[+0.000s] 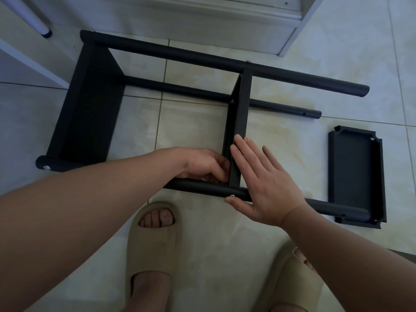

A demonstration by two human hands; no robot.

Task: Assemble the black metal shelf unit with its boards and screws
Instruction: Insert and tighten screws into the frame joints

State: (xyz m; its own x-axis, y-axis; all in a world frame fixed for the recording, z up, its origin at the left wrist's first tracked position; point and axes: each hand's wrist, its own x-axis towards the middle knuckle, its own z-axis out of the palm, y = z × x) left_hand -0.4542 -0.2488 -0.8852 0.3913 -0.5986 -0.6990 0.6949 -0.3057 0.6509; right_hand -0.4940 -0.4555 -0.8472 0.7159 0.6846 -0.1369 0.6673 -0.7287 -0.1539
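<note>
Two beige sandals (153, 244) stand on the tiled floor (202, 239) nearest the camera, toes towards the shelf unit. It lies on its side, likely so that its joints can be reached from above.

Just past the toes, the near tube (198, 187) runs across the foot of the middle board (239, 118). A silver screw (231, 195) sits in the tube where the board meets it.

The right hand (263, 183) lies flat on the right face of the middle board, fingers straight, thumb under the tube beside the screw. Its grip is wide and holds nothing. I judge it braces board against tube so the joint sits square.

The left hand (202, 165) is left of the middle board, fingers curled into the corner. Whether that grip pinches the board's lip or some small part behind the screw, I cannot tell.

Well right of the middle board a loose board (355, 176) lies hollow side up, with the near tube's end resting on its edge. It is probably waiting its turn. Well left of the middle board stands the end board (90, 113), already joined.

Beyond the middle board run the far tubes (180, 88), then white furniture (225, 16). No brand, label or writing can be read anywhere.
</note>
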